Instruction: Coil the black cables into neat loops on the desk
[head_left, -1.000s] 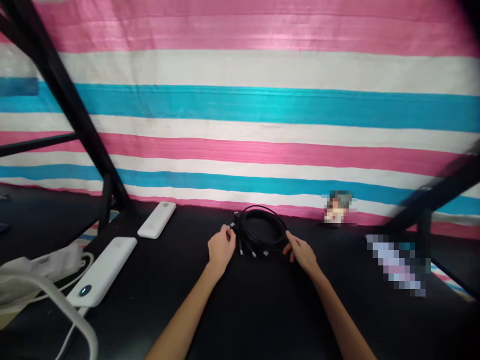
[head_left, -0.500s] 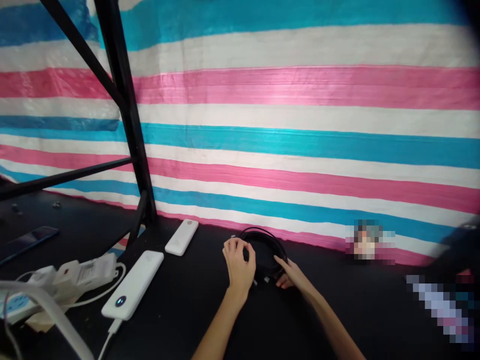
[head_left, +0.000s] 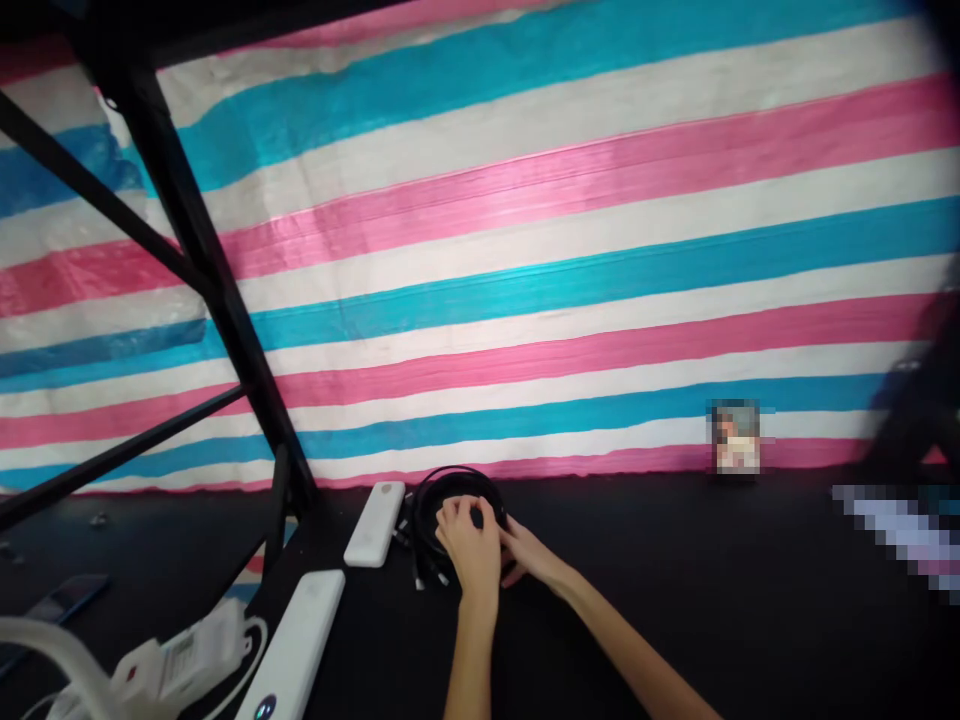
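A coil of black cable (head_left: pixel 425 520) lies on the black tabletop, its loose ends with small metal-tipped plugs (head_left: pixel 418 582) pointing toward me on its left side. My left hand (head_left: pixel 471 540) reaches over the near right part of the coil, its thumb and fingers curled closed around the cable strands. Beside it, my right hand (head_left: pixel 526 555) grips the coil's right edge, fingers bent and partly hidden behind the left hand. A small white power bank (head_left: pixel 375 525) rests just left of the coil.
A larger white power bank (head_left: pixel 300 640) with a lit display is at the lower left, beside white plugs and adapters (head_left: pixel 184 655). A dark phone (head_left: pixel 67 605) lies farther left. A black metal frame (head_left: pixel 225 310) rises before the striped sheet (head_left: pixel 562 300). Blurred-out patches are at right.
My view has tilted. The cable coil now sits closer to the small power bank, and my left hand has shifted from the coil's left side to its right, close to my right hand.
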